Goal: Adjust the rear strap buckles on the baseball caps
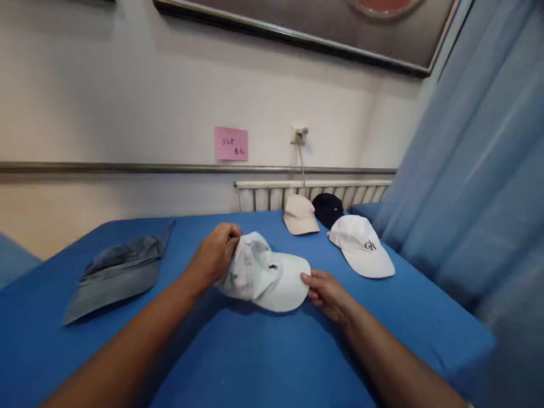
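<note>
A pale, whitish baseball cap [263,275] is held between both hands above the blue surface, its brim pointing right. My left hand [219,252] grips the back of its crown with closed fingers. At the other end, my right hand [325,289] pinches the brim's edge between thumb and fingers. A small dark mark shows on the front of the crown. The inside of the cap is hidden.
A grey-blue hat [121,275] lies at the left of the blue-covered bed [259,368]. Toward the back right are a beige cap [300,215], a dark navy cap [327,208] and a white lettered cap [361,243]. A blue curtain [471,170] hangs at right.
</note>
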Motion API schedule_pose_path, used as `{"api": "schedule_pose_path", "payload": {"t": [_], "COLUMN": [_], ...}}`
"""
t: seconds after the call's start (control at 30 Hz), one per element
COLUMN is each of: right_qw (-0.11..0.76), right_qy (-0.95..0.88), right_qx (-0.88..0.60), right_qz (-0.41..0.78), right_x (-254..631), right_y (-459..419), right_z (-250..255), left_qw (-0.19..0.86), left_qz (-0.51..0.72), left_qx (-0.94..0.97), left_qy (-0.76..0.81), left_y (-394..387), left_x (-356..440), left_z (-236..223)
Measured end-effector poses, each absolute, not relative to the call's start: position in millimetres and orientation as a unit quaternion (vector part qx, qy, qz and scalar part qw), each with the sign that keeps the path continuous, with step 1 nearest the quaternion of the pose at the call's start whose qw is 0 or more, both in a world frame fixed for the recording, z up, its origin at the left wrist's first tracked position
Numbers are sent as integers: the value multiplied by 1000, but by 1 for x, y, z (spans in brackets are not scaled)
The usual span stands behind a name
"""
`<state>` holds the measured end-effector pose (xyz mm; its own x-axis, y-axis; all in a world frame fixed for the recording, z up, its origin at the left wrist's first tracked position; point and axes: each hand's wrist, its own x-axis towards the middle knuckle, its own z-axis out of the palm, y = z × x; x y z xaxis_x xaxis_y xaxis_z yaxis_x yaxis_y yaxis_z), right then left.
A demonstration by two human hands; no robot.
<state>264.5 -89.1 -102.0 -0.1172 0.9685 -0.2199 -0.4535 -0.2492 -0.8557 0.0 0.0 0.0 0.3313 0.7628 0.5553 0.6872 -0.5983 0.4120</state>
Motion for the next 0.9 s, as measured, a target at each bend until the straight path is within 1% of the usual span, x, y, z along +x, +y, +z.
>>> {"api": "schedule_pose_path", "payload": {"t": [0.1,0.17,0.27,0.33,0.43,0.7,0.9], "right_qw": [609,654,698,720,744,766,749], "right_qy": [-276,-227,-148,-108,-76,-64,-57], "right_qx": [-409,-414,-419,-421,-420,-420,-451], "right_qz": [621,591,562,541,514,482,483], "right_x": [288,302,319,327,330,321,322], "right_y": [-105,-112,-114,-113,-114,-142,-130], "right_z": [-112,-120,-133,-140,-148,-158,-158], "left_qw": [74,114,183,216,236,220,217], "left_qz": [439,445,392,319,271,239,234], "left_qx": [778,769,779,799,822,846,854], "left_qy": [443,444,455,461,443,423,411], "left_y": [6,6,-1,-7,-15,-18,-20], "left_x": [25,34,33,28,23,24,23], "left_z": [4,-12,-61,-95,-122,-119,-119]}}
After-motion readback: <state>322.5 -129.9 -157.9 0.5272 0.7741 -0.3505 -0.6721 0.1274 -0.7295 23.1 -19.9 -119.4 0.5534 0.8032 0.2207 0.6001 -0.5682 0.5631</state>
